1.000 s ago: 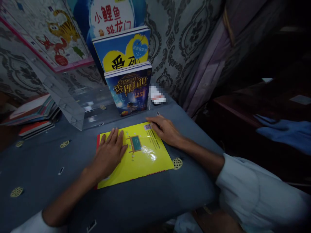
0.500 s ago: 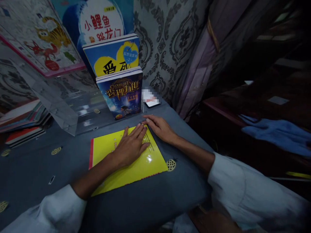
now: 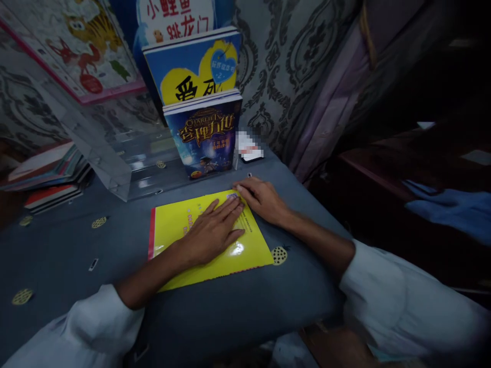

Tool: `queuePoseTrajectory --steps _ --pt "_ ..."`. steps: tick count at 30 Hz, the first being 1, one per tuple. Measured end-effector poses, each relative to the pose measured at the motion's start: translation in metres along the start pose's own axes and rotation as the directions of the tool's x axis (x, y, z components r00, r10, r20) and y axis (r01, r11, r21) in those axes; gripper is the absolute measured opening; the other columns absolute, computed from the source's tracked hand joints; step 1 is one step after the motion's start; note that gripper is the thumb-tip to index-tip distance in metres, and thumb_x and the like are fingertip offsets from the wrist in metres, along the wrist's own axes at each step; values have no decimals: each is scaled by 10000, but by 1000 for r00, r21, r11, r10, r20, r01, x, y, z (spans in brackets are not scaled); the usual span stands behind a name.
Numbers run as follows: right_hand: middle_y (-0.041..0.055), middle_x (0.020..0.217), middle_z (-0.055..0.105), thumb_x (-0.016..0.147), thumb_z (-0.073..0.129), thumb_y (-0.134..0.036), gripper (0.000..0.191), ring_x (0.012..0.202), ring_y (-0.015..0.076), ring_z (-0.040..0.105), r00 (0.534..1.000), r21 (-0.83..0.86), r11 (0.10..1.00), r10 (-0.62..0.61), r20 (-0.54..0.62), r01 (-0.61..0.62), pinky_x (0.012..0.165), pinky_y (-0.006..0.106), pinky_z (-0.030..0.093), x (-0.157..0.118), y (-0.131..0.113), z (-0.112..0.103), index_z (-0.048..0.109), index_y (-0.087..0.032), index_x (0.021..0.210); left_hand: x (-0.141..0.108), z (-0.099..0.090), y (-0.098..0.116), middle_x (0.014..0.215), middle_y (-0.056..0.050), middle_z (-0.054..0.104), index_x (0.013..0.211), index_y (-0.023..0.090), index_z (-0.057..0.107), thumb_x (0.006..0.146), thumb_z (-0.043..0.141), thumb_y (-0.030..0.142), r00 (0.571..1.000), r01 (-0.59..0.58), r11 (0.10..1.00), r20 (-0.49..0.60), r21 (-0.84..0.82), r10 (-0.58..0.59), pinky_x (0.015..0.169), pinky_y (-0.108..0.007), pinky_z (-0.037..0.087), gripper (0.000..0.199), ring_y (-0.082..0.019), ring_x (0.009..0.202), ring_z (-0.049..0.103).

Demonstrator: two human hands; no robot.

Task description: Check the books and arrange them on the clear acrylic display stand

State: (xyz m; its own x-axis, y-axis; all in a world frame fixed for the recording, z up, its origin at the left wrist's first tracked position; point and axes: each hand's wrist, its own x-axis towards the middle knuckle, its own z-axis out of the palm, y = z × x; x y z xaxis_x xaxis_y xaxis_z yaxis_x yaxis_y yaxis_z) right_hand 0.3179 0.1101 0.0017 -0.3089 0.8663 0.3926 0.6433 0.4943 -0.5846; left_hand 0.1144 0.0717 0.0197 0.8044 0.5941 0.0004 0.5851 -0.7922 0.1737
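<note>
A thin yellow book (image 3: pixel 215 268) with a red strip along its left edge lies closed and flat on the dark grey tablecloth. Small print shows on its glossy cover. My left hand (image 3: pixel 213 235) lies flat across the upper middle of the cover, fingers stretched toward the far right corner. At that corner is my right hand (image 3: pixel 263 199), its fingers bent and the thumb close to the index finger on the book's edge. The underside of the right fingers is hidden.
A clear acrylic stand (image 3: pixel 115 176) holds upright books, a dark blue book (image 3: pixel 209 138) in front. Beside it lies a phone-like object (image 3: pixel 251 153), partly blurred out. Stacked books (image 3: pixel 53 197) lie at the left. A purple curtain (image 3: pixel 326 122) and blue cloth (image 3: pixel 452 209) are at the right.
The view has shifted, so everything sits a little further right and higher. My right fingers have curled more at the book's corner. The left hand stays flat on the cover.
</note>
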Motion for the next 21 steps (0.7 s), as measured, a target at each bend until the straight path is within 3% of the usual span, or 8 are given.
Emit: queuePoseTrajectory --steps 8,11,15,21 --pt "85 1016 769 970 481 -241 283 934 255 687 1000 -25 999 -28 7 28 878 398 526 -2 1 0 727 -197 1104 -71 -6 -67 1660 -90 246 1590 183 256 1044 204 589 958 279 960 -61 -16 -279 1262 -483 204 683 -231 1544 205" --pt "87 1031 771 960 480 -221 293 962 263 678 1000 -42 999 -26 3 26 884 413 530 -4 0 2 724 -196 1121 -102 -9 -82 1665 -88 233 1605 191 213 1041 187 595 945 322 947 -63 -5 -322 1259 -505 199 695 -249 1547 183" --pt "109 1032 766 944 479 -202 295 990 286 672 1000 -79 997 -22 7 22 895 435 529 -5 -1 5 721 -177 1111 -135 -9 -75 1679 -71 193 1626 241 98 1055 229 541 947 317 947 -64 46 -314 1257 -516 194 658 -260 1549 174" --pt "131 1024 756 943 484 -227 288 993 316 666 1000 -75 997 -8 21 10 904 471 519 -4 -2 6 717 -168 1101 -173 1 -33 1673 -104 211 1627 262 -13 1046 300 530 966 254 953 -92 165 -241 1229 -527 267 712 -299 1530 243"
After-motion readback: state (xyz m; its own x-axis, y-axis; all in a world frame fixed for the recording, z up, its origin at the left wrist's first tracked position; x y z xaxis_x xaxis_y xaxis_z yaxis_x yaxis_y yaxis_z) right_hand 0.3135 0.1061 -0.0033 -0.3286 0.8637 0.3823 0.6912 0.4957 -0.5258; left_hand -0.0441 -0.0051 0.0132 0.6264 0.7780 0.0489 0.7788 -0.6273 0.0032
